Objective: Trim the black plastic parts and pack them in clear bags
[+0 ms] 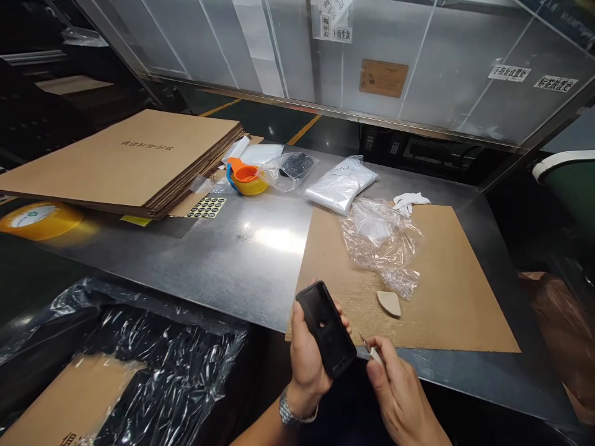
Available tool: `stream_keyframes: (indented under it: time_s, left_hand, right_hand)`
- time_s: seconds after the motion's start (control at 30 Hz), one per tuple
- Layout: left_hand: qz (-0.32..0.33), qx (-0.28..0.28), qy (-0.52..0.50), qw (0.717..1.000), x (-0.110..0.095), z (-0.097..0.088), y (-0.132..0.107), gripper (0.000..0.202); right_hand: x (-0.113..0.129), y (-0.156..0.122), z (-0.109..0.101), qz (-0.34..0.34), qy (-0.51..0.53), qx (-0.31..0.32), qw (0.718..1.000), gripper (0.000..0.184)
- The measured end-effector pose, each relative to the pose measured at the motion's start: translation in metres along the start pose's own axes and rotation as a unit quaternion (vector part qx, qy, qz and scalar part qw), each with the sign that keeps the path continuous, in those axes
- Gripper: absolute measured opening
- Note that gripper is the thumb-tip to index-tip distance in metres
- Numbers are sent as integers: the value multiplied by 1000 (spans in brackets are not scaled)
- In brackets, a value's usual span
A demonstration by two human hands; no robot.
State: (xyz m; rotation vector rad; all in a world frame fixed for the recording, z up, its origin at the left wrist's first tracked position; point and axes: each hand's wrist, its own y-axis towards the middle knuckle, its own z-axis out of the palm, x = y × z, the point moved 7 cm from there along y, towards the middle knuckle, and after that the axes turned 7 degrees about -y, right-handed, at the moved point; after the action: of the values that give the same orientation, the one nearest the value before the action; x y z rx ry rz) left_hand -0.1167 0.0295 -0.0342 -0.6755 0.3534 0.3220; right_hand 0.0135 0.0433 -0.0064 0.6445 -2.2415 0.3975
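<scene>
1. I am holding a black case (325, 328) upright in my left hand (304, 362). My fingers are wrapping round its long edges from behind, and the side with a small round hole is facing me. It is hovering just off the near edge of the metal table (223, 260), in front of the cardboard sheet (455, 291).
2. My right hand (402, 396) is pinching a small pointed tool (370, 351) between thumb and forefinger, the other fingers curled in. The tip is pointing toward the case's lower corner; I cannot tell whether it is touching.
3. I am judging the case to be a light, thin shell, probably a little bendy, with a matte surface that grips rather than slips. Taking it by the long sides looks safest, since squeezing across the middle could bow it.
4. On the cardboard a crumpled clear bag (381, 248) is lying, with a small beige piece (389, 303) just beside it. Farther back, white packets (341, 183) and a stack of flat cardboard (125, 161) are resting on the table.
</scene>
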Motion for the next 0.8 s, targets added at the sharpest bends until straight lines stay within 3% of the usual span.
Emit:
stream_keyframes:
  time_s: [0.13,0.33,0.8]
  left_hand:
    - [-21,9,-4,1000,-3,1,4,49]
    - [-11,31,5,999,-4,6,1,48]
    - [26,56,18,998,-7,5,-5,53]
  right_hand:
    - [1,-11,-14,-46,-114,-27,992,25]
    - [5,-27,-14,-145,-248,-33,957,21]
    - [13,-25,-11,-166,-298,-59,938,27]
